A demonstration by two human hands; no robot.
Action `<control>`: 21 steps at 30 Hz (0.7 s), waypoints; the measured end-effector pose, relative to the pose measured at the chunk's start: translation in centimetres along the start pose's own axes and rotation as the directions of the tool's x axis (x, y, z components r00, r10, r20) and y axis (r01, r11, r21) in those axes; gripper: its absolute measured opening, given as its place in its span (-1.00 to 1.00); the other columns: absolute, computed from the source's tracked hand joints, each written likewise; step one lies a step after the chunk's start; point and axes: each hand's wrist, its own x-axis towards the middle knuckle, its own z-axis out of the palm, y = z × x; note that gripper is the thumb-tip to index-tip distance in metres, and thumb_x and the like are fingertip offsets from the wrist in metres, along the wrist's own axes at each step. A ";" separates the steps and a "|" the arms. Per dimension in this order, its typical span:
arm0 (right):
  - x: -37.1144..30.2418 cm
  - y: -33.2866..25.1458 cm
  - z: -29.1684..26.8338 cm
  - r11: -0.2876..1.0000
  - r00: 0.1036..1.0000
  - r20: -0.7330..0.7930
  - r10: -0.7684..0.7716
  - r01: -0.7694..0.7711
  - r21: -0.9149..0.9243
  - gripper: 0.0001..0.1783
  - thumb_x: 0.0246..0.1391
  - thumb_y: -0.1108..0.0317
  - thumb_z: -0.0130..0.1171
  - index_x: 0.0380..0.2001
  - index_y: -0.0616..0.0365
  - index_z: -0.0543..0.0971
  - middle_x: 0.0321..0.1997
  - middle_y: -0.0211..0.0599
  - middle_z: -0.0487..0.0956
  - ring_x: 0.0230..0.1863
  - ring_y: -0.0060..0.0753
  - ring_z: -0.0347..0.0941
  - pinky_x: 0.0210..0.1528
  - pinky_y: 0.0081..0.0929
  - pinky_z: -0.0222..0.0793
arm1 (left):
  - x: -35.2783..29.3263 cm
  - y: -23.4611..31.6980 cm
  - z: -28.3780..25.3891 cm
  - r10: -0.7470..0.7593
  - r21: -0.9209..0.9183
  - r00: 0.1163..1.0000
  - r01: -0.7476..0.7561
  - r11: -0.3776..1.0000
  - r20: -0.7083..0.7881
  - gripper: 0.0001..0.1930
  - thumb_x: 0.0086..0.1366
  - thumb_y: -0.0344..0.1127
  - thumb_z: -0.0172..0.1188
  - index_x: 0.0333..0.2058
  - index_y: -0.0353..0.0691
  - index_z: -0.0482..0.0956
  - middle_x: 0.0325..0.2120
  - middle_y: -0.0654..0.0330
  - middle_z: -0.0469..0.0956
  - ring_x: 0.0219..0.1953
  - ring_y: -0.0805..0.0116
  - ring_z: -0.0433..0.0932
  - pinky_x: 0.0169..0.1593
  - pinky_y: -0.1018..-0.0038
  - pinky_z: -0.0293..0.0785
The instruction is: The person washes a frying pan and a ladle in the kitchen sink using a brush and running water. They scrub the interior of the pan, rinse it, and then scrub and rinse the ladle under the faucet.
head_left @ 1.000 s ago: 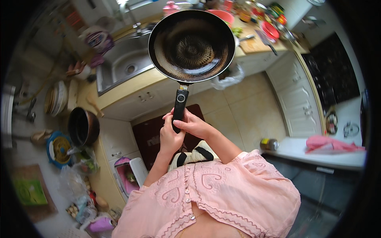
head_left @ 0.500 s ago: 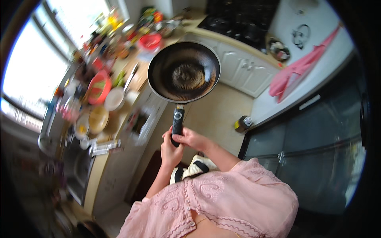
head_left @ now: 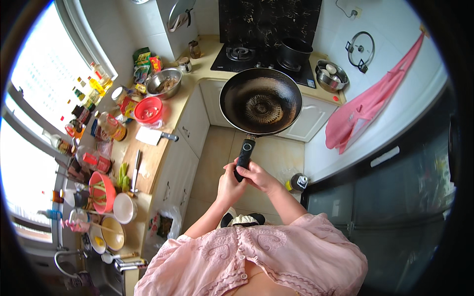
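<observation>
A dark wok (head_left: 261,101) with a long black handle (head_left: 245,152) hangs in the air in front of my body, with its hollow facing up and no food visible in it. My left hand (head_left: 231,186) is closed around the end of the handle from the left. From the right, my right hand (head_left: 258,176) grips the same end, thumb lying over the top. Beyond the wok is a black gas stove (head_left: 232,58), its left burner (head_left: 241,53) bare. A black pot (head_left: 295,51) stands on the right burner.
Along the left counter are a wooden cutting board (head_left: 154,165), a cleaver (head_left: 149,135), a knife (head_left: 137,167), a red bowl (head_left: 148,109) and a steel bowl (head_left: 168,85). A bottle (head_left: 297,182) stands on the floor at right, near a dark glass-fronted cabinet (head_left: 340,197).
My view has turned right, so the stove now lies nearly straight ahead. The wok came along in both hands and sits in front of the stove's lower cabinets. The grip stays the same.
</observation>
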 end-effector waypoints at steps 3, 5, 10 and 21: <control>5.0 -3.0 -1.9 1.000 1.000 -0.023 0.021 -0.020 0.012 -0.57 0.11 0.24 0.05 -0.03 0.18 0.21 0.00 -0.19 0.39 0.06 -0.41 0.27 0.13 -0.45 0.15 | 6.6 -0.3 -0.7 0.030 0.039 0.999 -0.031 0.999 0.039 -0.50 -0.06 -0.32 0.15 -0.11 -0.38 0.30 -0.43 -0.12 0.51 -0.35 -0.02 0.53 -0.30 0.27 0.44; 9.1 -3.8 -3.3 1.000 0.999 -0.037 -0.008 0.009 0.019 -0.62 0.12 0.25 0.05 -0.07 0.15 0.23 0.01 -0.19 0.40 0.07 -0.41 0.27 0.11 -0.46 0.16 | 11.1 -0.9 -1.4 0.083 0.053 0.996 -0.085 0.995 0.041 -0.50 -0.05 -0.31 0.14 -0.12 -0.39 0.27 -0.52 -0.15 0.51 -0.45 -0.06 0.53 -0.38 0.23 0.46; 17.2 -6.8 -6.4 0.999 0.995 -0.088 -0.038 0.041 0.033 -0.64 0.12 0.24 0.04 -0.09 0.14 0.24 -0.01 -0.18 0.43 0.04 -0.41 0.31 0.08 -0.47 0.19 | 20.4 -0.3 -2.8 -0.022 0.050 0.993 0.016 0.999 0.114 -0.49 -0.04 -0.29 0.18 -0.11 -0.38 0.29 -0.40 -0.13 0.51 -0.33 -0.01 0.53 -0.28 0.27 0.45; 33.5 -13.7 -16.6 0.998 0.999 -0.031 0.011 -0.009 0.059 -0.69 0.14 0.29 -0.01 -0.08 0.13 0.26 0.00 -0.14 0.41 0.04 -0.39 0.31 0.09 -0.43 0.22 | 40.1 -0.8 -1.7 -0.025 0.085 0.998 0.020 0.996 0.056 -0.51 -0.06 -0.29 0.18 -0.13 -0.39 0.33 -0.35 -0.13 0.50 -0.28 -0.02 0.52 -0.22 0.26 0.44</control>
